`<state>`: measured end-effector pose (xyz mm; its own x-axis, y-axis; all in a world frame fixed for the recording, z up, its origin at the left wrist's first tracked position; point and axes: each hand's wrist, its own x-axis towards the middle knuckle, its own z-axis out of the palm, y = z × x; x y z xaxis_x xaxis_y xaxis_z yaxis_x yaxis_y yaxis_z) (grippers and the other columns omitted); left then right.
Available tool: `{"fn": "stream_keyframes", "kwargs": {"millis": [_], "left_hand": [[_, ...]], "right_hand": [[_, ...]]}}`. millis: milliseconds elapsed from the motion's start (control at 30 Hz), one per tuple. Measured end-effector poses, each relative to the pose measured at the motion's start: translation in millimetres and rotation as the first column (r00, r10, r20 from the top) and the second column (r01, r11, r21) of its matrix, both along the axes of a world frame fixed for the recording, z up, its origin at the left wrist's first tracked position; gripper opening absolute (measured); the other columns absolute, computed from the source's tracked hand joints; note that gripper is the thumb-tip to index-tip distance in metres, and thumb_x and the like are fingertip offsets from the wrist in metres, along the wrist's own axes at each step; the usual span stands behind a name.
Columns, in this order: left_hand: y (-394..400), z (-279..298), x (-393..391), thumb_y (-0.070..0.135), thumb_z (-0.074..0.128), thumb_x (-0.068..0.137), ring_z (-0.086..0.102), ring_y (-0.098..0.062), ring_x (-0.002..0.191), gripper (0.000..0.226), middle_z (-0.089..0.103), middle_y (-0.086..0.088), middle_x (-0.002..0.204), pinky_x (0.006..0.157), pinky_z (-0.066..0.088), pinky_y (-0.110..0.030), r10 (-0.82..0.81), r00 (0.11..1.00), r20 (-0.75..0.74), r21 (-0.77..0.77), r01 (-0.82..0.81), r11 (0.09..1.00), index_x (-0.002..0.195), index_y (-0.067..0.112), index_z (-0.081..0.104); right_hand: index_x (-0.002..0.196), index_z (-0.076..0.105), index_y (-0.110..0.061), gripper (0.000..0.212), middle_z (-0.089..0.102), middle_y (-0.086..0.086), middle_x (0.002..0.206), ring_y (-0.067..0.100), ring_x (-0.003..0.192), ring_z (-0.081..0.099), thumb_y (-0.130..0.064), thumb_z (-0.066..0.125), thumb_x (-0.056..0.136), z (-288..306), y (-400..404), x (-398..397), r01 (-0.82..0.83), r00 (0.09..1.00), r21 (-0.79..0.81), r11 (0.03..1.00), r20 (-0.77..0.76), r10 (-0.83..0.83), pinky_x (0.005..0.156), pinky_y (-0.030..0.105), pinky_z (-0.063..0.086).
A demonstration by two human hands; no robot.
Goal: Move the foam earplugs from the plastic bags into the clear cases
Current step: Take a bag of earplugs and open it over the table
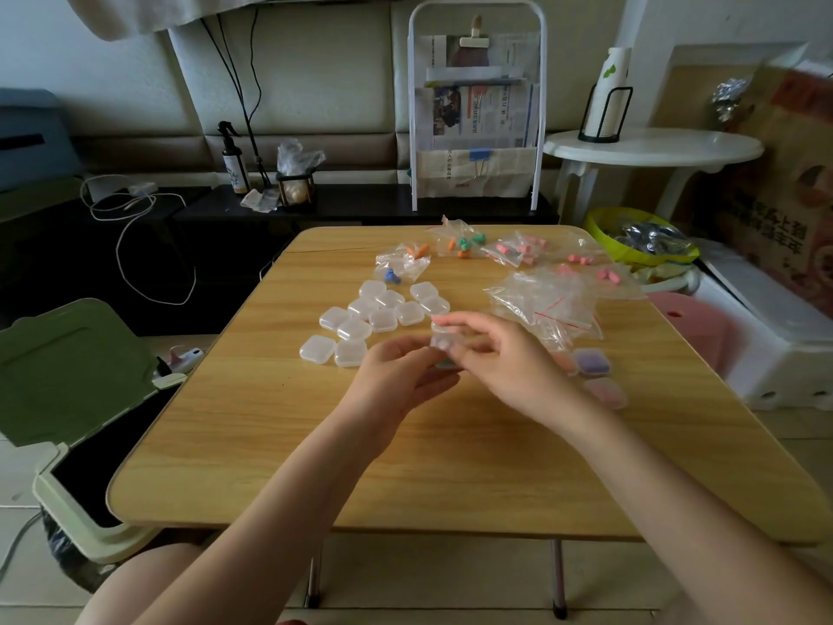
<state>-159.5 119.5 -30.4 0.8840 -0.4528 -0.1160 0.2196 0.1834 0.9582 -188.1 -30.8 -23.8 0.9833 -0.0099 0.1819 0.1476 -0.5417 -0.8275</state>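
While both hands meet over the middle of the wooden worktop (270, 444), the left hand (396, 376) and the right hand (505, 367) pinch one small clear case (441, 342) between their fingertips; motion blur smears it, so whether its lid is up or down is hard to tell, though something pale pink shows inside. At 10 o'clock from the hands lies a cluster of empty cases (374, 315), lids down. At 1 o'clock sits a heap of empty plastic bags (545, 300), and beyond it, toward 12 and 1 o'clock, bags with pink earplugs (518, 251) and bags with orange, green and blue ones (459, 243). At 3 o'clock, partly hidden behind the right wrist, filled cases (592, 360) hold purple and pink earplugs. A green bin (67, 367) stands at 9 o'clock, its lid raised.
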Motion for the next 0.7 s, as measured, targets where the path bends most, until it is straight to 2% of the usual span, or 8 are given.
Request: {"fn": "stream_keyframes", "kwargs": {"millis": [167, 267, 333, 400, 467, 567, 633, 700], "left_hand": [[-9.8, -3.2, -5.4, 0.011, 0.057, 0.093, 0.067, -0.016, 0.083, 0.016, 0.07, -0.012, 0.092, 0.082, 0.056, -0.031, 0.069, 0.998, -0.012, 0.08, -0.068, 0.994, 0.105, 0.0, 0.058], [-13.4, -6.1, -4.1, 0.023, 0.061, 0.092, 0.067, -0.021, 0.085, 0.014, 0.072, -0.012, 0.095, 0.085, 0.055, -0.042, 0.082, 0.969, 0.232, 0.361, -0.164, 0.918, 0.096, 0.012, 0.068], [-12.5, -6.2, -2.3, 0.026, 0.062, 0.09, 0.067, -0.021, 0.088, 0.01, 0.073, -0.004, 0.093, 0.083, 0.055, -0.042, 0.052, 0.931, 0.361, 0.45, -0.223, 0.865, 0.091, 0.021, 0.071], [-11.6, -8.0, -1.8, 0.02, 0.062, 0.089, 0.066, -0.012, 0.09, 0.011, 0.073, 0.005, 0.093, 0.081, 0.054, -0.034, 0.016, 0.909, 0.416, 0.478, -0.234, 0.847, 0.092, 0.024, 0.071], [-11.7, -9.3, -1.5, 0.01, 0.059, 0.088, 0.063, -0.003, 0.09, 0.02, 0.071, 0.01, 0.094, 0.078, 0.052, -0.024, -0.024, 0.879, 0.477, 0.518, -0.259, 0.815, 0.092, 0.025, 0.072], [-12.4, -10.0, 1.7, 0.003, 0.056, 0.085, 0.061, -0.002, 0.091, 0.028, 0.07, 0.012, 0.092, 0.081, 0.051, -0.021, -0.024, 0.861, 0.507, 0.54, -0.296, 0.788, 0.089, 0.027, 0.072], [-13.7, -10.1, 3.8, 0.002, 0.055, 0.084, 0.061, -0.003, 0.091, 0.03, 0.07, 0.012, 0.092, 0.081, 0.05, -0.022, -0.012, 0.861, 0.508, 0.54, -0.308, 0.783, 0.087, 0.027, 0.072], [-15.6, -9.5, 2.9, 0.001, 0.056, 0.084, 0.061, -0.003, 0.091, 0.031, 0.07, 0.013, 0.091, 0.081, 0.049, -0.019, -0.019, 0.853, 0.522, 0.539, -0.312, 0.783, 0.087, 0.027, 0.072]], "right_hand": [[0.113, 0.068, -0.034, 0.038, 0.065, -0.016, 0.105, -0.001, 0.091, 0.057, -0.03, 0.078, 0.077, 11.9, -17.0, -5.7, -0.017, 1.0, -0.201, 0.979, -0.009, 0.015, 0.08, 0.017, 0.046], [0.112, 0.067, -0.032, 0.04, 0.064, -0.02, 0.1, -0.002, 0.082, 0.059, -0.028, 0.08, 0.075, 16.1, -27.4, -10.6, 0.039, 0.999, -0.283, 0.958, -0.003, -0.042, 0.062, 0.006, 0.043], [0.106, 0.067, -0.03, 0.035, 0.063, -0.018, 0.091, 0.005, 0.061, 0.06, -0.024, 0.081, 0.074, 18.5, -38.9, -14.7, 0.072, 0.993, -0.236, 0.969, -0.071, -0.091, 0.046, 0.015, 0.045], [0.101, 0.069, -0.026, 0.032, 0.06, -0.009, 0.081, 0.018, 0.047, 0.057, -0.02, 0.082, 0.072, 19.8, -47.4, -18.8, 0.092, 0.984, -0.181, 0.979, -0.136, -0.117, 0.042, 0.025, 0.047], [0.097, 0.071, -0.027, 0.03, 0.057, -0.006, 0.085, 0.016, 0.054, 0.056, -0.022, 0.084, 0.07, 18.0, -49.4, -21.3, 0.076, 0.985, -0.223, 0.972, -0.136, -0.108, 0.048, 0.026, 0.048], [0.095, 0.07, -0.036, 0.032, 0.056, -0.015, 0.092, 0.009, 0.083, 0.048, -0.042, 0.082, 0.066, 9.3, -49.4, -20.9, 0.062, 0.992, -0.455, 0.889, -0.071, -0.106, 0.074, 0.031, 0.046], [0.096, 0.067, -0.042, 0.033, 0.057, -0.02, 0.092, 0.006, 0.086, 0.046, -0.051, 0.078, 0.066, 5.3, -49.0, -22.3, 0.047, 0.989, -0.512, 0.858, -0.094, -0.111, 0.085, 0.041, 0.046], [0.1, 0.066, -0.043, 0.034, 0.056, -0.021, 0.094, 0.002, 0.08, 0.043, -0.051, 0.076, 0.069, 3.9, -48.8, -24.2, 0.037, 0.988, -0.55, 0.835, -0.106, -0.114, 0.085, 0.046, 0.047]]}}
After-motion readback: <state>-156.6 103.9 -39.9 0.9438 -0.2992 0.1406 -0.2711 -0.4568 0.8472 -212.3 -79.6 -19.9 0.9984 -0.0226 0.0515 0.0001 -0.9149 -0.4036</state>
